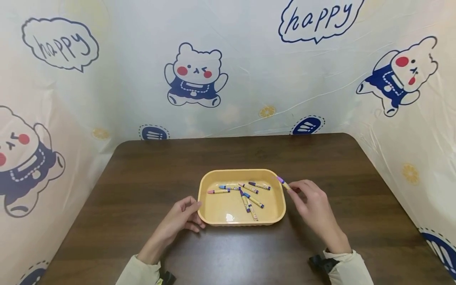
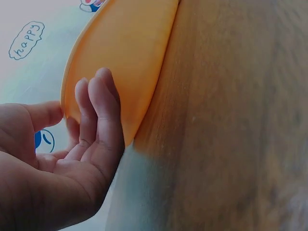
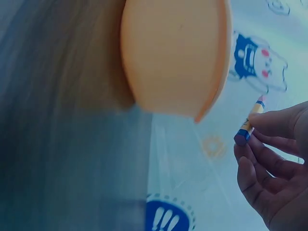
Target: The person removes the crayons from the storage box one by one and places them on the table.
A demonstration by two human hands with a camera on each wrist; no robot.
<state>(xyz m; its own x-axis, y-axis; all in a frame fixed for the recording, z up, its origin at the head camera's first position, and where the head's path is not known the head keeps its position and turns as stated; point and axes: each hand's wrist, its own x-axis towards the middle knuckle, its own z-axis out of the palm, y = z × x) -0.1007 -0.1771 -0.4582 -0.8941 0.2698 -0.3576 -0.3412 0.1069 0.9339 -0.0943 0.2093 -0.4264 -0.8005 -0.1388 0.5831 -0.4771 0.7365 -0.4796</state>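
Observation:
A yellow tray (image 1: 221, 215) stands on the table with several crayons (image 1: 254, 200) lying loose in it, their tips blue, pink and purple. At its left end my left hand (image 1: 181, 215) grips the rim, thumb (image 2: 48, 113) on the edge and fingers against the outer wall. My right hand (image 1: 315, 202) pinches a purple crayon (image 1: 281, 180) between thumb and fingertips by the tray's right rim. In the head view the crayon's tip overlaps that rim. The right wrist view shows the crayon's blue-banded, flat end (image 3: 242, 138) sticking out below the thumb.
The dark brown wooden table (image 1: 160, 166) extends around the tray. Behind and on both sides hangs a pale curtain (image 1: 249, 71) printed with bears and the word "happy". Dark bands (image 1: 322, 262) sit at the cuffs of the light sleeves (image 1: 350, 269).

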